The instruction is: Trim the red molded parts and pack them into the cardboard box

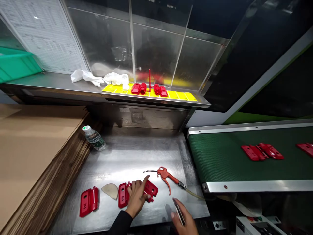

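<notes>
My left hand [137, 197] lies over a pair of red moulded plastic parts, thumb and fingers gripping the right-hand part [152, 188]. Partly covered by its curled fingers is the left-hand part [122, 195]. In my right hand [185, 219], at the front of the steel table, is a slim knife-like tool [179, 212]; its exact kind is unclear. Another red plastic part [89, 201] lies farther left, beside a pale, rounded wedge-shaped piece [111, 190]. An orange air blow gun [168, 176] with a hose rests just beyond both hands.
A water bottle [95, 138] stands by stacked cardboard [36, 156] at left. Right of the steel table [144, 143] runs a green conveyor belt [217, 156] carrying red parts [262, 151]. The back shelf [56, 81] holds white gloves [85, 77] and red pieces [139, 88].
</notes>
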Tool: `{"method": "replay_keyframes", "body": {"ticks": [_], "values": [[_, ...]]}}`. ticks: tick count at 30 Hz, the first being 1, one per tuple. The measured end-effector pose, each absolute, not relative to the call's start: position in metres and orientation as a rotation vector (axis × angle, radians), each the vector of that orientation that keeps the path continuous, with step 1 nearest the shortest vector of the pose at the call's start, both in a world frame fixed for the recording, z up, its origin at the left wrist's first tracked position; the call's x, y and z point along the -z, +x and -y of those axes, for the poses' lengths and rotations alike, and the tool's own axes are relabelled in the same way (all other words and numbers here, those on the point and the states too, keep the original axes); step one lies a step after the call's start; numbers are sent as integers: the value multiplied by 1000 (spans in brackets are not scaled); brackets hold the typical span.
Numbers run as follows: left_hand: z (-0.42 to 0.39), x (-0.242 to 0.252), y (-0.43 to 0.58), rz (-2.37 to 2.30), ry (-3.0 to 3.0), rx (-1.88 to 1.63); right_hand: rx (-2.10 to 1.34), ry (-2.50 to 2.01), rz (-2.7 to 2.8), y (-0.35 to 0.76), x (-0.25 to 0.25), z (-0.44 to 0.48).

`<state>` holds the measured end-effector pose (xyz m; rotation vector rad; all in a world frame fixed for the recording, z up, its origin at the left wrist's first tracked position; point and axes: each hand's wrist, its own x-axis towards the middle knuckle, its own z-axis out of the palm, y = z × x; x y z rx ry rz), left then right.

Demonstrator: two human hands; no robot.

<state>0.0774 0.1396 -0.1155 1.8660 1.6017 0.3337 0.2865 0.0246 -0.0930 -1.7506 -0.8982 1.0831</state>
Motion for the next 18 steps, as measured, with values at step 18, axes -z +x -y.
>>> {"method": "replay_keyframes", "body": {"ticks": [18], "values": [[-106, -46, 57, -854, 793, -1220, -1108, -1276, 901, 193, -26, -78]]}}
